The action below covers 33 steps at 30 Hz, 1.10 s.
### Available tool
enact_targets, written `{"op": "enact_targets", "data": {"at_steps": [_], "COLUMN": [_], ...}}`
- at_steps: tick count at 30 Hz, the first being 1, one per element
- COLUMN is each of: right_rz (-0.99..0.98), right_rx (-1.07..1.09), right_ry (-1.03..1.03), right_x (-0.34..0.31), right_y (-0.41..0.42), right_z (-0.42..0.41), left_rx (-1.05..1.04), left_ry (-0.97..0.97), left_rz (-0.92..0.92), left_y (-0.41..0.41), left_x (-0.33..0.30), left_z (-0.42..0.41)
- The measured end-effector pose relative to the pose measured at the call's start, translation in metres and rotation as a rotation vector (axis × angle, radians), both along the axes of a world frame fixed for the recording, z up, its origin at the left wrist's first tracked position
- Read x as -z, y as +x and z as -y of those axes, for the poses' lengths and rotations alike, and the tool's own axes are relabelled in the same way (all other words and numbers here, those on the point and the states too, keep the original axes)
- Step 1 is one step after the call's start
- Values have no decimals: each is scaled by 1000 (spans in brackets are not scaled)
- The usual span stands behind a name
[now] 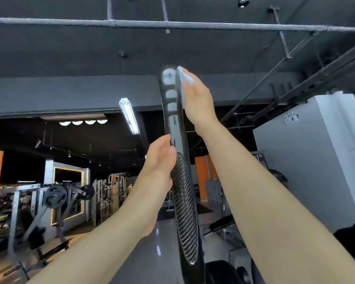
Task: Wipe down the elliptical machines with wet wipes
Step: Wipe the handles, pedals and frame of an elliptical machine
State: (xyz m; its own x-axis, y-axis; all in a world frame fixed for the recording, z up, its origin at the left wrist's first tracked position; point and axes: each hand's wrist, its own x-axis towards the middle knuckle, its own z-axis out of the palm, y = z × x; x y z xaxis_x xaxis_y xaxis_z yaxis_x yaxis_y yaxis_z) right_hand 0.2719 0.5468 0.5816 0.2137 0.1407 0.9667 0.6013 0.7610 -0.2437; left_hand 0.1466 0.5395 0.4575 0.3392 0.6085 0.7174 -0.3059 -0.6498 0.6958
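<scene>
**Wipe at the top of the handle, length of it still below**

Seen from below, against the dark ceiling: one tall black handle (178,144) of the elliptical machine, rising almost upright through the middle of the view, leaning slightly left toward its rounded top end. Long axis running from bottom to top of the view, with pale button marks near the top and a ribbed grip patch lower down.

Right hand (197,99) high on the handle's right edge, just under the top end, fingers wrapped over a pale wet wipe (185,78) and pressing it flat against the handle. Wipe trapped between palm and handle, touching both.

Left hand (159,158) lower, on the left edge, about where the ribbed patch begins; fingers curled round the handle from behind, thumb in front, steadying it. Holding nothing else.

Probably mid-stroke on this handle. Right hand nearer the top, so unwiped length likely lying below it, along the axis toward the left hand. Next pass best drawn downward, following that slight lean, with the left hand giving way as the wipe nears.
</scene>
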Motion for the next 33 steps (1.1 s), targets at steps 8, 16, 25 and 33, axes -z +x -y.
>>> {"op": "enact_targets", "data": {"at_steps": [8, 16, 25, 33], "right_rz": [39, 125, -46, -78], "right_rx": [-61, -66, -93, -47], "right_ry": [62, -17, -148, -366], "right_x": [82, 186, 298, 359], "right_y": [-3, 5, -7, -15], "right_z": [-11, -10, -2, 38], "left_rx": [24, 89, 40, -135], "left_ry": [46, 105, 41, 364], "left_rz": [-3, 48, -24, -126], "left_y": [-9, -7, -12, -28], "left_x": [6, 19, 119, 167], "left_z": [4, 5, -20, -17]}}
